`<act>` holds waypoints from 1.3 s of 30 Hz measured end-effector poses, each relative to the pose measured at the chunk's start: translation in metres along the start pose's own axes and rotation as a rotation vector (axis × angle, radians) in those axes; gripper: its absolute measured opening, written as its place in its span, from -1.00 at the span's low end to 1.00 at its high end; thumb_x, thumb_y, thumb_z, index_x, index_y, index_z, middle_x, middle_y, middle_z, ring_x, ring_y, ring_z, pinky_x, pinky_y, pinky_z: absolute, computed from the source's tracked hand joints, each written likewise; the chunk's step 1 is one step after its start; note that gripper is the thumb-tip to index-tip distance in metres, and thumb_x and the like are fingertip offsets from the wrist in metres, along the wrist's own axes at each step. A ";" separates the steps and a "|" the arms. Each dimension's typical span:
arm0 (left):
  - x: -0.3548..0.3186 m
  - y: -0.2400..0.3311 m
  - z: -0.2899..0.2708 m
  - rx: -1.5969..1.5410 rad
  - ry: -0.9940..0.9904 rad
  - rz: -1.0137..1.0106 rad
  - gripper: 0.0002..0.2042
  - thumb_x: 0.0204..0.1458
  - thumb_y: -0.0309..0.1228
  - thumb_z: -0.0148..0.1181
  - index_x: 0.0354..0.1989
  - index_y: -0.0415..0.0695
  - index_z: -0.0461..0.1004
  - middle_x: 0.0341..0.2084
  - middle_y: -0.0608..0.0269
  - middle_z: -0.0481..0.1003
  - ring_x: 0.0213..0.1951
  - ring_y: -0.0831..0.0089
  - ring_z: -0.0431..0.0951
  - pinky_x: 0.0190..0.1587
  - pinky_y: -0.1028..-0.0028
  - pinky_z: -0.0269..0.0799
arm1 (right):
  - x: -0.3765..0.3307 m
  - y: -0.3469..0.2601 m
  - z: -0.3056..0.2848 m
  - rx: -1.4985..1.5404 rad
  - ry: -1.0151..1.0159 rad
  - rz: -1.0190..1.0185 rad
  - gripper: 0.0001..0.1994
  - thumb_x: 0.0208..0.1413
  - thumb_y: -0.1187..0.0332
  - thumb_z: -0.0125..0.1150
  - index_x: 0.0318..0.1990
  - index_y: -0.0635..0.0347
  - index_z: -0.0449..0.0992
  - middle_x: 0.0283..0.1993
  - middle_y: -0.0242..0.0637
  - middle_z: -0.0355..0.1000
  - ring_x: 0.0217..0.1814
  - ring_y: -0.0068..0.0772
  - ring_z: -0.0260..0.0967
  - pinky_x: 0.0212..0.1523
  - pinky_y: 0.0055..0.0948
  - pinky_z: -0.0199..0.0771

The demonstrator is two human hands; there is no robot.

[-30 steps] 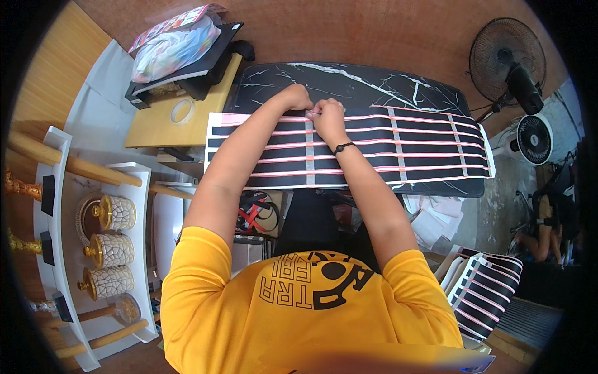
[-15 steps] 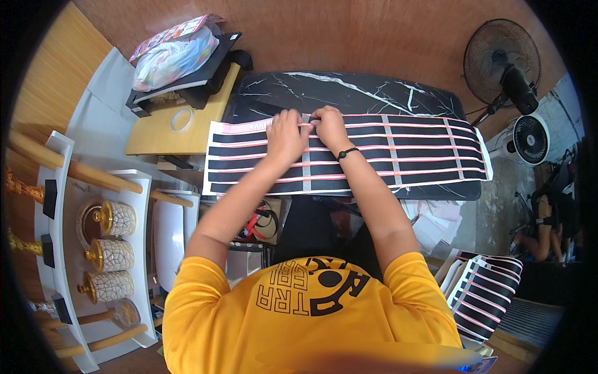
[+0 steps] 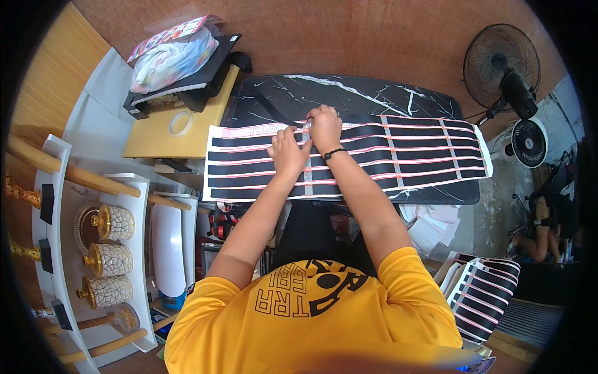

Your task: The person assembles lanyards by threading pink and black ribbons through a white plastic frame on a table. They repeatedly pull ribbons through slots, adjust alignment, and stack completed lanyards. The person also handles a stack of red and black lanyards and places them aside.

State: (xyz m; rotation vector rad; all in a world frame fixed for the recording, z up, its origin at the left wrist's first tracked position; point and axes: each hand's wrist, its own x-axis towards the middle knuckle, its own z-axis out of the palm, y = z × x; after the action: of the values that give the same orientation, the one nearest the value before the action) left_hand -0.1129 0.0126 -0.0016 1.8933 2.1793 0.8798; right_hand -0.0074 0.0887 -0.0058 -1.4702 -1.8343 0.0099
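A long sheet [image 3: 249, 169] with black bands between white-and-pink lines lies across the black marble-patterned table. Grey tape strips [image 3: 393, 153] cross it. My left hand [image 3: 288, 153] rests on the sheet left of the middle, fingers spread and thumb toward the other hand. Just to its right, my right hand [image 3: 325, 128], with a black bracelet on the wrist, has its fingers bent closed at the sheet's far edge. A loose black strip [image 3: 272, 107] runs from those fingers up and left over the table; the fingertips' exact hold is partly hidden.
At the left, a small wooden desk [image 3: 152, 146] carries a tape roll [image 3: 181, 123] and a black printer-like machine. White shelves [image 3: 140, 249] with gold-lidded jars stand nearer. Two fans [image 3: 501, 65] are at the far right. More striped sheets [image 3: 486, 299] lie right of me.
The black strip has lifted further from the sheet's far-left edge, baring a pinkish row. My left hand has moved slightly nearer me; my right hand has shifted a little left.
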 end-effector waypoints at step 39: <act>-0.018 -0.022 -0.029 -0.481 0.132 -0.009 -0.89 -0.08 -0.32 0.40 -0.38 -0.01 0.66 -0.38 0.30 0.42 -0.24 0.34 0.46 -0.16 0.32 0.35 | -0.016 0.022 -0.026 0.774 -0.111 0.115 -0.89 0.03 0.38 0.29 -0.30 0.13 0.67 0.08 -0.10 0.40 0.10 -0.10 0.36 0.14 -0.25 0.32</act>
State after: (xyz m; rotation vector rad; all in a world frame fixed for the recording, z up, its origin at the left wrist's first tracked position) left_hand -0.1414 -0.0153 0.0059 1.6247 1.8139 1.4091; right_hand 0.0254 0.0710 -0.0066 -1.0191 -1.5530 0.7819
